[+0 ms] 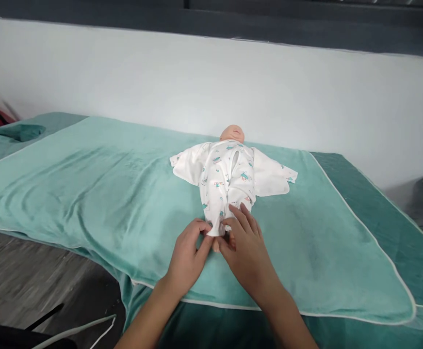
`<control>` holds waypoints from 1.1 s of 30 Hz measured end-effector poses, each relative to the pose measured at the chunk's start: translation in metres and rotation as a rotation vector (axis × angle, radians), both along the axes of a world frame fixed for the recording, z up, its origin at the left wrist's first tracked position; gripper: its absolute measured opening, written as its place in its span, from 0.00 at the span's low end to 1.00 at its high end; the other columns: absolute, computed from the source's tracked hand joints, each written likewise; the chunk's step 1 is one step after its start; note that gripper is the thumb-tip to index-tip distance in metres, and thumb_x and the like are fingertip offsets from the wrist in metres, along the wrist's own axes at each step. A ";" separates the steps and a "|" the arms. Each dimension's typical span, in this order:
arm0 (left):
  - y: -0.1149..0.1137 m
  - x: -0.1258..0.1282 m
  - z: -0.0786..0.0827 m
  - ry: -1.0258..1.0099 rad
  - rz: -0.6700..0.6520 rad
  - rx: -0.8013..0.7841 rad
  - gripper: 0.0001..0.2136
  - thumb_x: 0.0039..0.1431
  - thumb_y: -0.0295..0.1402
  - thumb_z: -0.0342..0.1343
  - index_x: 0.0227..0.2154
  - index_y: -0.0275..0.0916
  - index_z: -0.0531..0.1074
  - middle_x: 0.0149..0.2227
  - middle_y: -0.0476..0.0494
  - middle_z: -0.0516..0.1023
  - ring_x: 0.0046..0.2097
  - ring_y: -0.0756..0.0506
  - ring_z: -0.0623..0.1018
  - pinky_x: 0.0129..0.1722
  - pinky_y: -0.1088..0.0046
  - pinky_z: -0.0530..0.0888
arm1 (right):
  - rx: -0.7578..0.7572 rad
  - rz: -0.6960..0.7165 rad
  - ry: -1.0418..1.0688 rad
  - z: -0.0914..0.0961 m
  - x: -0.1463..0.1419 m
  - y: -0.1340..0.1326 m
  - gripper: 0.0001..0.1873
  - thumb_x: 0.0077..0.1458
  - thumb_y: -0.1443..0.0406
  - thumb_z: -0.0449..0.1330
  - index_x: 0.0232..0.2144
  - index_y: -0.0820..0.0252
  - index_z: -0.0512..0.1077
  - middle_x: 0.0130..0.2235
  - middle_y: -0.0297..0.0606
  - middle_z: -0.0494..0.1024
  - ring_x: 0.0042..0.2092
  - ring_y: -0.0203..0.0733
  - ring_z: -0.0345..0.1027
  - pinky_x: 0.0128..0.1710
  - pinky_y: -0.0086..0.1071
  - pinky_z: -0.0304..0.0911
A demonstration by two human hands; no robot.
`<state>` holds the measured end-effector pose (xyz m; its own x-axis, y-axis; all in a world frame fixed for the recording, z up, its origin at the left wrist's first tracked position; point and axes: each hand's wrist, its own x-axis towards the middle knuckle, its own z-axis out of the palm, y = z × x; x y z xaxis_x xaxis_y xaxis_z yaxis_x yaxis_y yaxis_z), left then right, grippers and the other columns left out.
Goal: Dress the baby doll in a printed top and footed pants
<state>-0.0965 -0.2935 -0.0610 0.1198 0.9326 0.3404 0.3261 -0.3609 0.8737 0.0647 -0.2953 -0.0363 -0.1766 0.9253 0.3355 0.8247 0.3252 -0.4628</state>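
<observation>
A baby doll point(232, 133) lies on its back on the bed, its head toward the wall. It wears white printed pants point(216, 186) over a white top point(271, 172) whose sleeves spread out to both sides. With thumb and fingers, my left hand point(189, 254) pinches the hem of the pant leg on the left. My right hand point(248, 245) pinches that same hem from its other side, fingers partly over the second leg. One doll foot point(216, 245) peeks out below the hem; the other is mostly behind my right hand.
A light green blanket point(88, 194) with pale piping covers the bed, over a darker green cover point(375, 203). Behind it stands a white wall point(142, 77). Cables point(84, 329) and a dark object lie at the lower left, above a grey floor point(33, 276).
</observation>
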 end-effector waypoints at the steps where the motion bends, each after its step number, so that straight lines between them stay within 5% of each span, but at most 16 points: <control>1: -0.003 0.002 0.004 -0.046 -0.011 -0.003 0.03 0.69 0.31 0.50 0.38 0.41 0.69 0.38 0.48 0.74 0.40 0.48 0.75 0.43 0.71 0.71 | 0.024 -0.004 0.006 0.000 -0.003 0.000 0.09 0.57 0.69 0.60 0.41 0.56 0.71 0.64 0.46 0.69 0.71 0.62 0.50 0.63 0.65 0.56; 7: -0.011 0.001 0.009 -0.122 -0.030 0.025 0.03 0.69 0.30 0.51 0.39 0.42 0.69 0.36 0.50 0.74 0.40 0.50 0.75 0.43 0.73 0.70 | 0.116 0.024 0.073 0.003 -0.002 -0.001 0.05 0.60 0.71 0.58 0.34 0.55 0.69 0.58 0.43 0.75 0.67 0.57 0.59 0.62 0.60 0.60; 18: -0.021 -0.023 -0.020 0.134 0.044 0.116 0.07 0.63 0.22 0.50 0.37 0.42 0.66 0.35 0.50 0.72 0.38 0.49 0.74 0.39 0.73 0.70 | 0.138 0.249 0.034 0.008 0.017 -0.024 0.05 0.63 0.70 0.59 0.37 0.53 0.70 0.61 0.41 0.72 0.67 0.52 0.59 0.67 0.59 0.53; 22: -0.017 -0.029 -0.018 0.152 0.064 0.052 0.09 0.61 0.21 0.49 0.39 0.42 0.67 0.40 0.46 0.73 0.42 0.47 0.75 0.42 0.69 0.72 | 0.101 0.130 0.239 -0.009 0.035 -0.024 0.11 0.65 0.70 0.56 0.47 0.51 0.70 0.61 0.43 0.70 0.62 0.47 0.65 0.60 0.47 0.65; 26: -0.014 -0.012 0.000 0.147 0.022 0.167 0.12 0.63 0.24 0.50 0.48 0.43 0.68 0.50 0.40 0.73 0.54 0.43 0.73 0.53 0.62 0.73 | 0.090 -0.040 0.305 -0.031 0.051 -0.017 0.21 0.62 0.71 0.56 0.56 0.53 0.65 0.57 0.46 0.70 0.58 0.47 0.67 0.55 0.45 0.68; 33: 0.008 0.027 0.017 0.532 -0.022 0.325 0.14 0.62 0.23 0.52 0.49 0.42 0.71 0.53 0.39 0.75 0.62 0.36 0.68 0.58 0.51 0.69 | -0.005 -0.119 0.299 -0.039 0.052 0.001 0.05 0.57 0.68 0.57 0.37 0.55 0.70 0.38 0.39 0.75 0.41 0.46 0.67 0.43 0.41 0.64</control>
<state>-0.0696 -0.2858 -0.0436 0.3688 0.7865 0.4954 0.6758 -0.5928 0.4380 0.1166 -0.2942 -0.0756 0.0387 0.9355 0.3512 0.6838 0.2315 -0.6919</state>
